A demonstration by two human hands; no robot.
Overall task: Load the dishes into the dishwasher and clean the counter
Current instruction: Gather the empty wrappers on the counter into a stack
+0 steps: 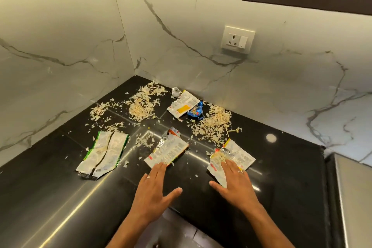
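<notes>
Two flat hands are spread over a littered black counter (60, 187): the left hand (155, 189), fingers straight and released, is laid at the near edge of a torn silver wrapper (167, 153), while the right hand (234, 182), equally unclenched, is pressed on a second crumpled wrapper (231, 159). Nothing is grasped by either. Further out, a green-edged wrapper (102, 155) is seen flattened to the left, a white-and-yellow packet (183, 105) and a blue scrap (196, 112) near the marble wall (261, 78), and pale flakes (211, 125) scattered in heaps between them. No dishes or dishwasher are shown. The clearing is probably best done by gathering the wrappers first, then sweeping the light flakes inward with cupped palms, slowly, so that none are fanned off the edge.
</notes>
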